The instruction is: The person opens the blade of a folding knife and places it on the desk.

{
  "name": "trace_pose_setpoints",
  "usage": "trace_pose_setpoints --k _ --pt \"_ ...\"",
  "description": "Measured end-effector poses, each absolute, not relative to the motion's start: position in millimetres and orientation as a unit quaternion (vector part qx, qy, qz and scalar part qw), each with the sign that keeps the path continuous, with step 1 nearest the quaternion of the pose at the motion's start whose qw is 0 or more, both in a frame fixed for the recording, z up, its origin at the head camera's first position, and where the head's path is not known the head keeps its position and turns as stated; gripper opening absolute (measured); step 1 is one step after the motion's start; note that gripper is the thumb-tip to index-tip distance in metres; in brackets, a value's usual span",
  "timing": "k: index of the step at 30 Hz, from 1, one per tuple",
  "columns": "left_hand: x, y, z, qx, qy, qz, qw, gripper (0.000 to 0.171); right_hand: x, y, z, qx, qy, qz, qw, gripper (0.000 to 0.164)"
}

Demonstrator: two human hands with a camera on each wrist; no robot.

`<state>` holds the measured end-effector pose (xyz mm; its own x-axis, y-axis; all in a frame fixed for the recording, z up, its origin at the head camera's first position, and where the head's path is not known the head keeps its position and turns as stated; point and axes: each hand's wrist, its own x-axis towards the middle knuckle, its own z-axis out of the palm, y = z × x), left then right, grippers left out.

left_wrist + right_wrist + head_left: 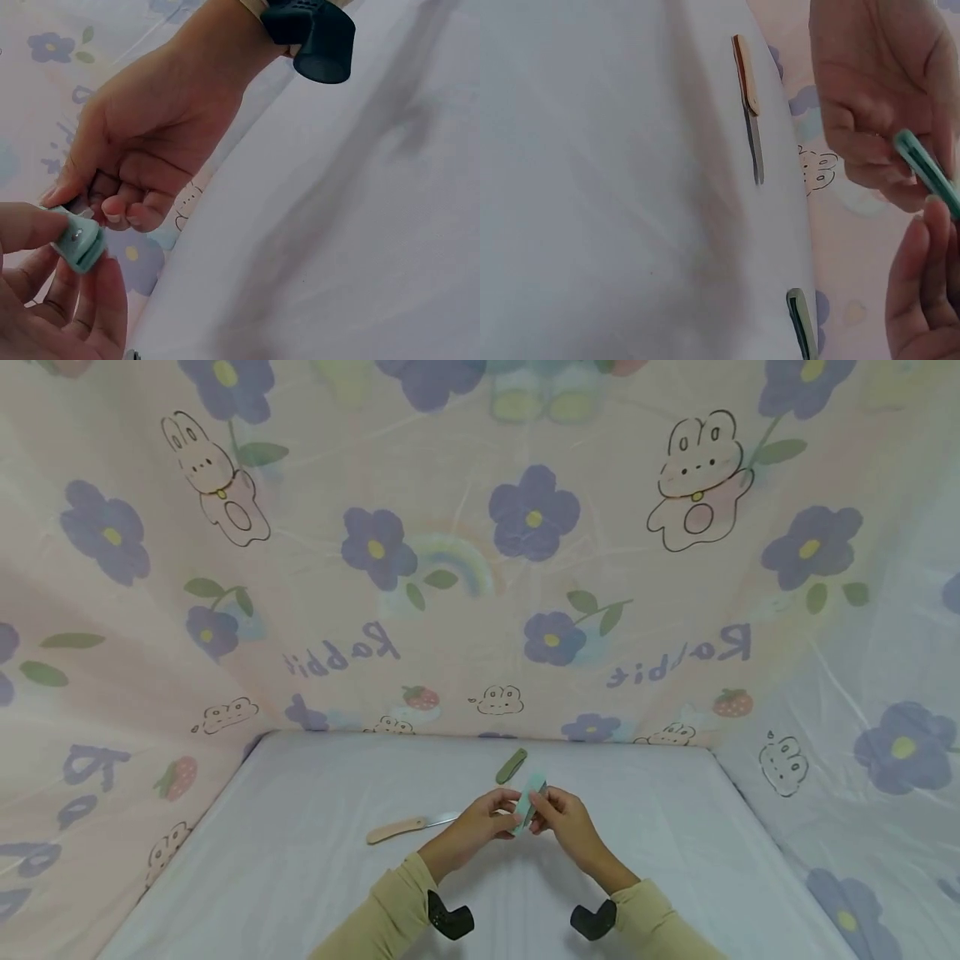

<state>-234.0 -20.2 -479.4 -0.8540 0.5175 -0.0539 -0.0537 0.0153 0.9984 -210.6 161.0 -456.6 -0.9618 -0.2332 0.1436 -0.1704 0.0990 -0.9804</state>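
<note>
Both hands meet over the table, holding a mint-green folding knife (pixel 535 782) between them. My left hand (pixel 480 821) pinches the mint handle (pixel 79 244) between thumb and fingers. From the other side, the thumb and fingers of my right hand (pixel 567 825) pinch the same knife, where a narrow grey strip shows along it. Fingers partly hide that strip. Left of the hands lies a tan-handled folding knife (pixel 396 832), its blade (pixel 756 146) out, and the left hand overlaps the tip in the head view. An olive-green folded knife (pixel 512 766) lies beyond the hands.
A white cloth covers the table (pixel 300 860). Its back edge meets a hanging curtain (pixel 450 635) printed with flowers and rabbits, which also closes in the left and right sides. A black camera mount (pixel 450 916) sits on each wrist.
</note>
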Motion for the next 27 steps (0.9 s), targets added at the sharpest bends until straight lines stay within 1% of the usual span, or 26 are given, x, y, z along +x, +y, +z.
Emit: trace_pose_setpoints --k 6,13,20,24,27 --pt "-234.0 -23.8 -480.5 0.175 0.68 0.682 0.203 0.036 -211.5 159.6 -457.7 -0.174 0.741 -0.646 0.058 0.03" --pt "-233.3 -23.1 -482.1 0.178 0.665 0.696 0.203 0.035 -220.7 161.2 -481.1 -0.175 0.731 -0.654 0.083 0.031" --pt "-226.3 -21.8 -478.4 0.165 0.656 0.71 0.195 0.035 -220.2 159.6 -485.4 -0.183 0.716 -0.669 0.083 0.037" --pt "-226.7 -22.9 -482.1 0.15 0.653 0.718 0.189 0.034 -218.3 158.1 -482.8 -0.165 0.716 -0.673 0.084 0.038" --pt "-228.1 -24.3 -486.8 0.136 0.644 0.731 0.179 0.035 -218.3 157.3 -484.3 -0.144 0.72 -0.675 0.075 0.036"
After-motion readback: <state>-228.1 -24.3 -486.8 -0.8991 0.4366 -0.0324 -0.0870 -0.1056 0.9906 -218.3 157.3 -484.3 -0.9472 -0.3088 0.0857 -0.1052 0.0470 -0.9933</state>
